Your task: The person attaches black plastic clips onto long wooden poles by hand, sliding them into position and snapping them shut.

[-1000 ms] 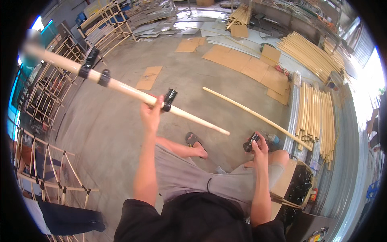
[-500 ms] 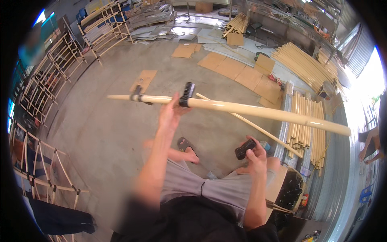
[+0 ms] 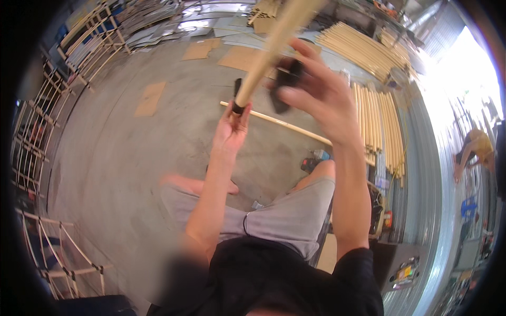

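Left hand [image 3: 231,134]'s gripping the pale pole [image 3: 268,60], right hand [image 3: 329,108]'s pinching a black connector [image 3: 281,99]; looks like fitting, needs careful alignment.

One raised pole [image 3: 270,53] (two black fittings [image 3: 285,80]).

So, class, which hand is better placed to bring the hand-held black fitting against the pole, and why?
Probably the right hand: it holds the black fitting beside the pole, though blur hides whether they touch, while the left hand grips the pole.
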Tool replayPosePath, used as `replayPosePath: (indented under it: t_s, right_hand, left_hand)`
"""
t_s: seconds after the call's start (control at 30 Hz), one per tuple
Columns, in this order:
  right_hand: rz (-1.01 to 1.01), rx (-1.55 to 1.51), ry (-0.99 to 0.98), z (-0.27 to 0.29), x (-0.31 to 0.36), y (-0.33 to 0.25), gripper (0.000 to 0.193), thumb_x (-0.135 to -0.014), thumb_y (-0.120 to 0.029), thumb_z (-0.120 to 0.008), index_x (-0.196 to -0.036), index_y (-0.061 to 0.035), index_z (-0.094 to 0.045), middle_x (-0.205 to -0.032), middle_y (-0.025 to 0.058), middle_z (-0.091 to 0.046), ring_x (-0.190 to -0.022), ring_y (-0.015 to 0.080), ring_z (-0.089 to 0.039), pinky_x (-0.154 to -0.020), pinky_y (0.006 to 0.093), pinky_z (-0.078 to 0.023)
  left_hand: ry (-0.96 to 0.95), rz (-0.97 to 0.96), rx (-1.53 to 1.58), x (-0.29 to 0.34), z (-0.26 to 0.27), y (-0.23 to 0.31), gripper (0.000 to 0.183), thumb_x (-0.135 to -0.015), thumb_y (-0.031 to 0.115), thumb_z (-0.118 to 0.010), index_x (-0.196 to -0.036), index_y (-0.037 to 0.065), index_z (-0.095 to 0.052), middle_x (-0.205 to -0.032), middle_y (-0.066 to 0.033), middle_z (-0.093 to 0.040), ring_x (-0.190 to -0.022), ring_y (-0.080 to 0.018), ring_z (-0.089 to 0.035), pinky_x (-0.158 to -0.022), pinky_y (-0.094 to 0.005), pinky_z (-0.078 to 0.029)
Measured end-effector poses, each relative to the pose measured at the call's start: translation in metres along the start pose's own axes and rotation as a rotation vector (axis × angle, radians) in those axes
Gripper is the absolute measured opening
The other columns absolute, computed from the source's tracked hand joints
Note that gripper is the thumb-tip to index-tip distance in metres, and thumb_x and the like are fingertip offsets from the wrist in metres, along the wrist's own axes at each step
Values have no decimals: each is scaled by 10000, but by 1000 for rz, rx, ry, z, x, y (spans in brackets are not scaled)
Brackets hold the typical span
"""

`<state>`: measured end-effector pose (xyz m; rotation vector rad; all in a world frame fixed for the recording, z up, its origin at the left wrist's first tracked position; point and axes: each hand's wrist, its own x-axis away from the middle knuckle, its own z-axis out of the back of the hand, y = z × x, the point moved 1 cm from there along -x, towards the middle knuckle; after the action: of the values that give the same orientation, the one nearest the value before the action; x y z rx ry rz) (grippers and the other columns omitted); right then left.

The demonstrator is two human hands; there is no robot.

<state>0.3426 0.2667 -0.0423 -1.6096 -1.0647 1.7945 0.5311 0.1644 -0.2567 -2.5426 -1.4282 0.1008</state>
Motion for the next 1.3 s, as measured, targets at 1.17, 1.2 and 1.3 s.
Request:
replayPosePath:
  t_s: [1.17,1.2,1.3]
  right_hand:
    - [-336,-104,-544,-56,-105,94,425,-903,-115,-748,-1289,18,-627,-1227,65,-633,-1119,167,-625,-999,336,-497]
    - [-367,-113,-530,-55,-104,92,430,-903,-115,-747,-1292,22,-622,-1218,70,-640,-1119,169,-625,-998,343,-497]
    - [-324,-148,-462,-61,-96,88,449,-900,-114,-746,-1303,27,-609,-1201,84,-655,-1114,176,-631,-998,360,-495]
  left_hand:
    - [-336,-439,-1945,41,-140,47,596,-888,21,-708,-1415,59,-433,-1163,-15,-598,-1000,-121,-626,-886,-295,-538]
    - [-324,-497,-1931,35,-136,48,549,-894,31,-701,-1387,53,-461,-1143,-15,-606,-990,-114,-622,-861,-289,-537]
    - [-212,-619,-1868,25,-124,50,405,-914,58,-677,-1294,34,-539,-1072,-17,-633,-940,-106,-622,-787,-280,-536]
